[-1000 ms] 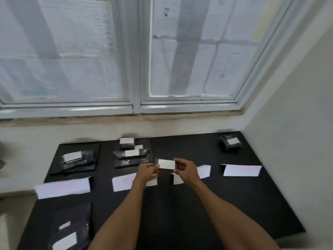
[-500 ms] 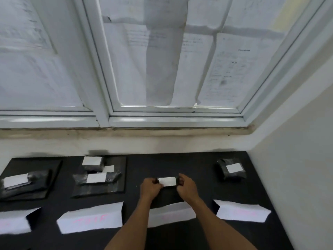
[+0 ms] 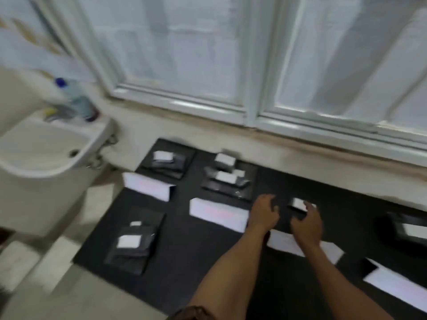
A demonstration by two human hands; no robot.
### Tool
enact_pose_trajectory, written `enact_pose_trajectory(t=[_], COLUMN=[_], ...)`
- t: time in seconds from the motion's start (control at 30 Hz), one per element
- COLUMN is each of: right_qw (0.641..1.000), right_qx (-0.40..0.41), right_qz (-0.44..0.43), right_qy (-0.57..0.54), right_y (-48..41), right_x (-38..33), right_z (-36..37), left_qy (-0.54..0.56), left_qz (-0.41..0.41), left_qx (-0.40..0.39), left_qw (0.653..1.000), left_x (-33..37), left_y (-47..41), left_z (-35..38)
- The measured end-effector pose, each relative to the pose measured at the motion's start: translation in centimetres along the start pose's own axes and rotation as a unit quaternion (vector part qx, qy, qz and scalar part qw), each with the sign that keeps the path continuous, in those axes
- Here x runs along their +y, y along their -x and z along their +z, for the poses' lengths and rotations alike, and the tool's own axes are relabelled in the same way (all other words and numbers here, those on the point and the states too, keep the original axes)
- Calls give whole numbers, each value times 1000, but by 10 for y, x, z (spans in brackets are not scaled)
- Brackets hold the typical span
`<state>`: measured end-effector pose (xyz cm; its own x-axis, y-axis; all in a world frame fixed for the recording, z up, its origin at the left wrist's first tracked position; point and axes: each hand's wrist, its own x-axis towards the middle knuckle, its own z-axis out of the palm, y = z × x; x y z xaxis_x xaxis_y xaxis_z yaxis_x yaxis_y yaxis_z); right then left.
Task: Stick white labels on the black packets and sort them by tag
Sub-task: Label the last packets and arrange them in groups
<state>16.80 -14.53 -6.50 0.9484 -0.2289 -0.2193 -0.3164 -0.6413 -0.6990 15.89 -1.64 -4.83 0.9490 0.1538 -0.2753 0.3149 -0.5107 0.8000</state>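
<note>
Forearms cross the third tag card (image 3: 282, 243), low over its folded edge. All places below are read from that card.

Just beyond it, your left hand (image 3: 265, 212) hovers with fingers spread loose, holding nothing. Your right hand (image 3: 306, 224), beside it, is also spread and empty.

The small black packet (image 3: 298, 203), white label up, lies flat on the black mat (image 3: 208, 273) straight beyond the card, at your right fingertips. The frame is smeared, so you may be touching it or just clear; I can't tell.

Beyond-left of the card sits a labelled pile (image 3: 227, 179) behind the second tag card (image 3: 218, 214). Another pile (image 3: 406, 227) lies off to the right.

Risks:
- A curled finger could catch the packet and slide it toward the left pile, blurring the sort.
- Your wrists could drag back low and flatten or shift the third card, leaving that column unmarked.
- The label may have a loose corner. Blur hides this, so check it.
</note>
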Motion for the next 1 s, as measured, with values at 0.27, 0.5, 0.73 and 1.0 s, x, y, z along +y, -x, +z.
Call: enact_pose_trajectory(t=[0.27,0.5,0.73,1.0], right_qw=[989,964,977,969], right_qx=[-86,-265,-213,-228], right_qz=[-116,-1,-15,16], right_qy=[-34,-2,-12,-93], right_y=[191,289,304,301], right_x=[-110,-132,-128,-121], right_z=[172,298,316,296], left_qy=[-30,58,77,189], left_qz=[-29,-301,-322,-283], left_qx=[193,233,138,255], left_qw=[980,923,933,905], left_x=[-180,-316,-350,-325], left_y=[126,198,192,193], left_z=[-179,-285,-299,-287])
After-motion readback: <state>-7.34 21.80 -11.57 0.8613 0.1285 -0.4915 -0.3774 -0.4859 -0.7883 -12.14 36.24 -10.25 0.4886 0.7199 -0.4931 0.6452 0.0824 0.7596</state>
